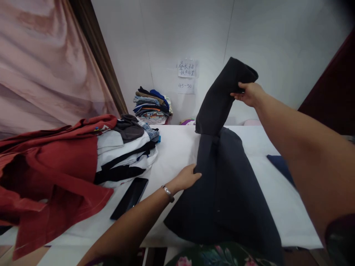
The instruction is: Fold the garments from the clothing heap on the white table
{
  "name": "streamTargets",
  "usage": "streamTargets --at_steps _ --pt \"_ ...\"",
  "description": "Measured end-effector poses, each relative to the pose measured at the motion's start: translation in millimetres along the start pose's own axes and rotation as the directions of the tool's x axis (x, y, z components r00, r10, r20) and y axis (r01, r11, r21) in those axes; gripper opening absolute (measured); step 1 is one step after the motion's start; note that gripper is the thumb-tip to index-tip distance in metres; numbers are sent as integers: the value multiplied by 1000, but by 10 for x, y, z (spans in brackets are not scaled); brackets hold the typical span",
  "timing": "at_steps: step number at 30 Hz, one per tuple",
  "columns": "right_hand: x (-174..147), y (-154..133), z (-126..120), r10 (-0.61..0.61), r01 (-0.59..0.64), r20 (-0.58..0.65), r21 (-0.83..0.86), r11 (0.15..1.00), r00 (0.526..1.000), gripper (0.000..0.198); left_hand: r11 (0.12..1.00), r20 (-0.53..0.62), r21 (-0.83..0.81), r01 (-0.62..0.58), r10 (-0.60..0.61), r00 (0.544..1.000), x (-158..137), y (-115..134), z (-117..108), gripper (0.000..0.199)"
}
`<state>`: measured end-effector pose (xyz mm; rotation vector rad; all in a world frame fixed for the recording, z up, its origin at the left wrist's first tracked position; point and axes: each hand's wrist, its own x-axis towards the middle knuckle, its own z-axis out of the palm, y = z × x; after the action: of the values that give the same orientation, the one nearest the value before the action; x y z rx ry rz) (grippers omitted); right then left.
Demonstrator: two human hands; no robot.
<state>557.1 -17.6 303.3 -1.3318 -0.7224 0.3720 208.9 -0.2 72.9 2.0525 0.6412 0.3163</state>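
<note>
Looking over a white bench (177,147) under a pale wall, a dark garment (230,192) lies flat; the left hand (186,178) presses its edge, seemingly flat, while the right hand (249,94) pinches the sleeve (222,99) aloft.

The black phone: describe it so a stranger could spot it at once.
On the white table, look left of the left hand, just below the pile of white and black clothes. The phone lies flat there, the only hard, glossy slab among soft fabrics.
</note>
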Motion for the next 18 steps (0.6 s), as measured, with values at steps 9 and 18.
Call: streamTargets --at_steps 9,18 --pt "-446 -19 -746 22 -25 -115 -26 999 993 20 891 476 -301 341 -169 863 379 357 1245 24" --pt "-1265 242 -1089 1 -2 34 41 999 999 12 545 253 -757 360 -265 931 785 188 953 18"
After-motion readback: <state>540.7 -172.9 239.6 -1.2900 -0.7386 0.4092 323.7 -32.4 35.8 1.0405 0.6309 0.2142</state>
